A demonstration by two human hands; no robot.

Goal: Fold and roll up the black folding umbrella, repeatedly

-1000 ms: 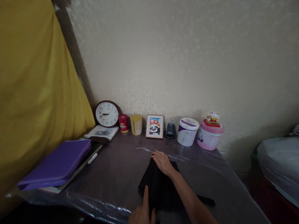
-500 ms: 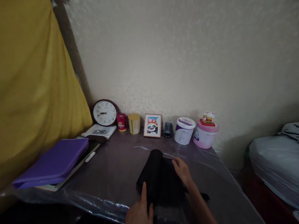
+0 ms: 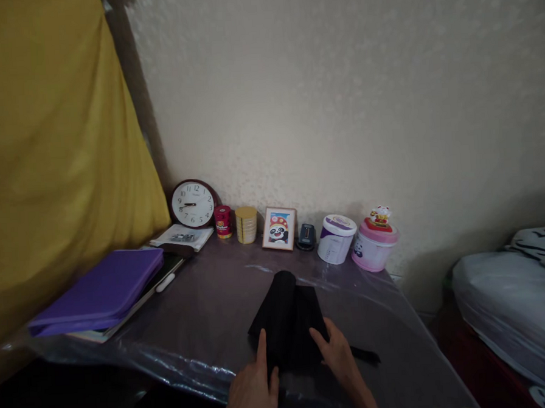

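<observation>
A folded black cloth (image 3: 285, 316) lies on the plastic-covered table (image 3: 205, 311), in front of me. My left hand (image 3: 252, 391) rests at the cloth's near left edge with its forefinger stretched out flat on the fabric. My right hand (image 3: 338, 356) lies flat on the cloth's near right part, fingers apart and pressing down. A thin black strip (image 3: 365, 356) of the cloth sticks out to the right of that hand. Neither hand grips anything.
Along the wall stand a round clock (image 3: 192, 203), a red tin (image 3: 223, 222), a gold tin (image 3: 247, 224), a framed panda picture (image 3: 279, 228), a white tub (image 3: 336, 239) and a pink tub (image 3: 374, 242). A purple folder (image 3: 98, 292) lies left; a yellow curtain (image 3: 45, 149) hangs beside it.
My right hand slid from the far end of the cloth back along its right side to the near end. The left hand kept its place.
</observation>
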